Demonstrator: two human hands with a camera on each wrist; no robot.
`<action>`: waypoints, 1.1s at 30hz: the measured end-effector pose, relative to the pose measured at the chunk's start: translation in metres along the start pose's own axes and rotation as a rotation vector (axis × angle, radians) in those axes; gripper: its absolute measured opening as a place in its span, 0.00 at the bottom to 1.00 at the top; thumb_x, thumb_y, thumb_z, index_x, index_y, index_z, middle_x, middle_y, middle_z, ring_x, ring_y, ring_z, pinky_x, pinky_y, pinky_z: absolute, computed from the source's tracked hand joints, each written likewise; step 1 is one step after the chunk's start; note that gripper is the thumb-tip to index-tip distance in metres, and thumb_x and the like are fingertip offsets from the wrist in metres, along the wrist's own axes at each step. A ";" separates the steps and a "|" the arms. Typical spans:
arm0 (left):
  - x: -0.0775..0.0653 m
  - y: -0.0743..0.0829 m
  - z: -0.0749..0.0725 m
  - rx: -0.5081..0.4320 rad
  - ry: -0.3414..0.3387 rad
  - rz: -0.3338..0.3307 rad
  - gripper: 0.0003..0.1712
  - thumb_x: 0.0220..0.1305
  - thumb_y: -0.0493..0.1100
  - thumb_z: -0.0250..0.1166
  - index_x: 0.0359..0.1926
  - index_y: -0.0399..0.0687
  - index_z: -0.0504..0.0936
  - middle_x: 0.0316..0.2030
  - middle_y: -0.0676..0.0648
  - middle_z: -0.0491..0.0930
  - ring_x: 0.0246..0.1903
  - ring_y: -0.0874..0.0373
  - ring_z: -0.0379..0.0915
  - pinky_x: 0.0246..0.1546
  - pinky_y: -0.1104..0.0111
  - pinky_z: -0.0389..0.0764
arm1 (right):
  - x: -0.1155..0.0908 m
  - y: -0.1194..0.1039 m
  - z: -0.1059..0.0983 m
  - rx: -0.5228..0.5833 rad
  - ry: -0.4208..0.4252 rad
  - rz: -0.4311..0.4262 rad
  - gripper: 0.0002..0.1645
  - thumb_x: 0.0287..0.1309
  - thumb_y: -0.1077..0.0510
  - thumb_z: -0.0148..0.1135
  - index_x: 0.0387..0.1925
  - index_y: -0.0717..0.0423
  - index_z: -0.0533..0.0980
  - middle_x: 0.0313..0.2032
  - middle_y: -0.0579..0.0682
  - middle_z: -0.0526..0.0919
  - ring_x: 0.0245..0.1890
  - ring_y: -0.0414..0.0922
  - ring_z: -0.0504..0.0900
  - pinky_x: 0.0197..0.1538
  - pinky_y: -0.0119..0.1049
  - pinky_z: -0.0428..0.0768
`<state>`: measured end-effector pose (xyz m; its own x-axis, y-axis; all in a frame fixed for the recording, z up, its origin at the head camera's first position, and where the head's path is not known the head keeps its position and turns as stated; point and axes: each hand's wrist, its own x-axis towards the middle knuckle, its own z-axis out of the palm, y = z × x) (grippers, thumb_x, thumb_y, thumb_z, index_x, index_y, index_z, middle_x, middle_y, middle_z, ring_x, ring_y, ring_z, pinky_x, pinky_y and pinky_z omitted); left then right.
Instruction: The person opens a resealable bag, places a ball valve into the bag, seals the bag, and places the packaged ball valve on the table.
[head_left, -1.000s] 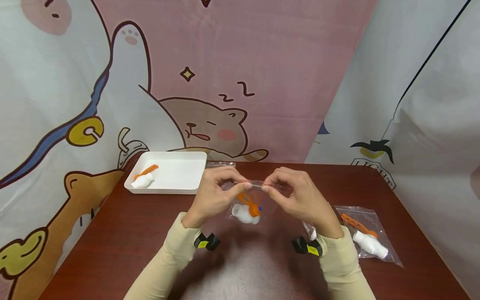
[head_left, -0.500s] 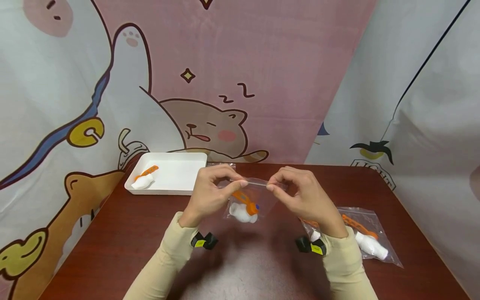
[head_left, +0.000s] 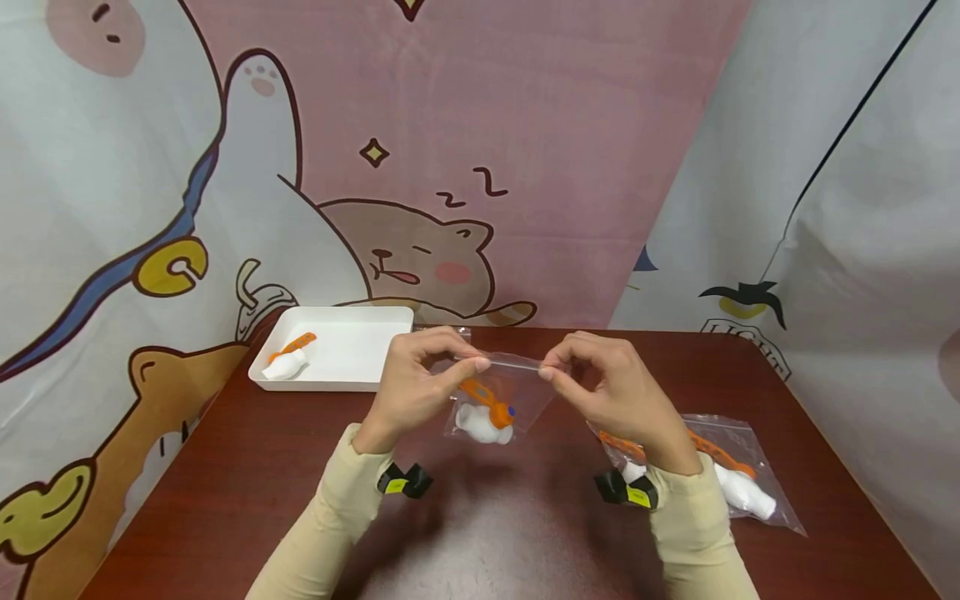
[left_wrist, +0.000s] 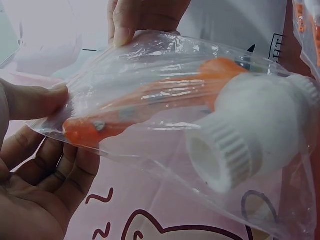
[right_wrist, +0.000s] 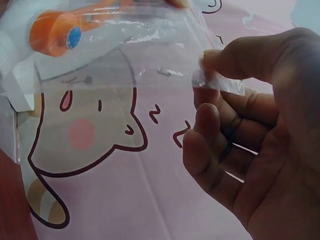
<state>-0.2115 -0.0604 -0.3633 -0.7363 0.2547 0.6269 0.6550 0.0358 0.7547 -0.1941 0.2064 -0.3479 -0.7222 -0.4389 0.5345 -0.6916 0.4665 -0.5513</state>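
My left hand [head_left: 423, 379] and right hand [head_left: 611, 392] hold a clear zip bag [head_left: 532, 396] by its top strip, over the table's middle. Each hand pinches the strip between thumb and fingers, one toward each end. Inside the bag hang a long orange plastic piece [left_wrist: 145, 102] and a white plastic fitting [left_wrist: 260, 125] with a ribbed, open collar. A blue round spot [right_wrist: 74, 37] marks the orange piece's thick end. In the left wrist view the orange piece's narrow end lies close to my left fingers.
A white tray [head_left: 352, 346] at the back left holds an orange piece [head_left: 294, 345] and a white piece [head_left: 285, 364]. At right lies a filled zip bag [head_left: 750, 483]; another [head_left: 626, 454] is partly behind my right wrist. Flat clear plastic [head_left: 461, 333] shows behind my left hand.
My hands have moved apart along the bag's strip, the left one leftward and the right one slightly rightward. The bag has shifted a little left, and more of its top strip shows.
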 end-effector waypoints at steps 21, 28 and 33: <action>-0.001 -0.002 -0.004 -0.072 0.048 -0.141 0.04 0.54 0.36 0.79 0.32 0.42 0.92 0.32 0.43 0.90 0.32 0.54 0.86 0.32 0.69 0.85 | -0.004 0.009 -0.010 -0.031 -0.001 0.043 0.07 0.64 0.59 0.70 0.35 0.41 0.81 0.29 0.35 0.81 0.28 0.34 0.79 0.33 0.28 0.78; -0.002 -0.003 0.004 -0.053 0.021 -0.068 0.04 0.53 0.34 0.79 0.31 0.41 0.92 0.31 0.43 0.90 0.28 0.55 0.82 0.28 0.71 0.82 | -0.003 0.008 -0.007 -0.013 -0.031 0.074 0.07 0.63 0.59 0.70 0.35 0.41 0.81 0.31 0.35 0.82 0.31 0.35 0.80 0.35 0.31 0.81; -0.002 -0.004 0.012 -0.061 -0.014 -0.045 0.03 0.54 0.35 0.79 0.30 0.43 0.92 0.30 0.46 0.90 0.25 0.53 0.81 0.25 0.72 0.80 | 0.002 0.001 0.005 0.041 -0.078 0.029 0.08 0.61 0.62 0.70 0.36 0.43 0.82 0.34 0.37 0.84 0.34 0.36 0.81 0.41 0.32 0.83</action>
<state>-0.2102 -0.0497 -0.3697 -0.7620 0.2675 0.5897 0.6096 -0.0109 0.7927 -0.1965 0.2021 -0.3509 -0.7391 -0.4851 0.4674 -0.6692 0.4489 -0.5922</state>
